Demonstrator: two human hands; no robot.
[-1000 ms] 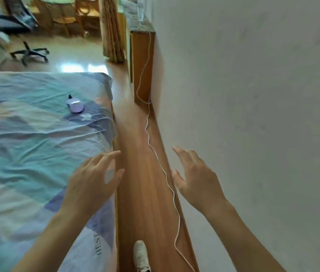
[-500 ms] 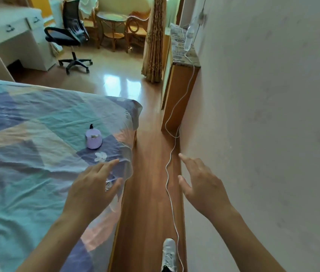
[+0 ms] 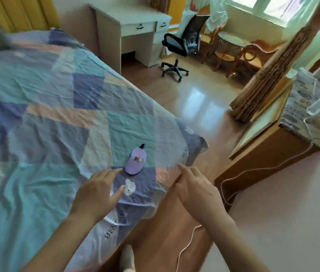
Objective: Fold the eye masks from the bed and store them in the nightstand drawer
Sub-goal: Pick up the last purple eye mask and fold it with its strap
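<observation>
A small lilac eye mask point(image 3: 135, 161) with a dark strap end lies on the patchwork bed cover point(image 3: 43, 122), near the bed's foot corner. My left hand point(image 3: 98, 193) hovers just short of it, fingers spread and empty, fingertips a little to the mask's left. My right hand point(image 3: 197, 190) is open too, above the bed's edge to the right of the mask, holding nothing. No nightstand drawer is in view.
A wooden cabinet point(image 3: 269, 154) stands against the wall on the right, with a white cable point(image 3: 232, 179) trailing down to the floor. Further off are a white desk point(image 3: 133, 34), a black office chair point(image 3: 178, 48) and a tied curtain point(image 3: 267, 79). My shoe point(image 3: 127, 258) is on the narrow floor strip.
My view has swung left toward the bed and I have come closer to the mask. Both hands have moved forward toward it and stay empty.
</observation>
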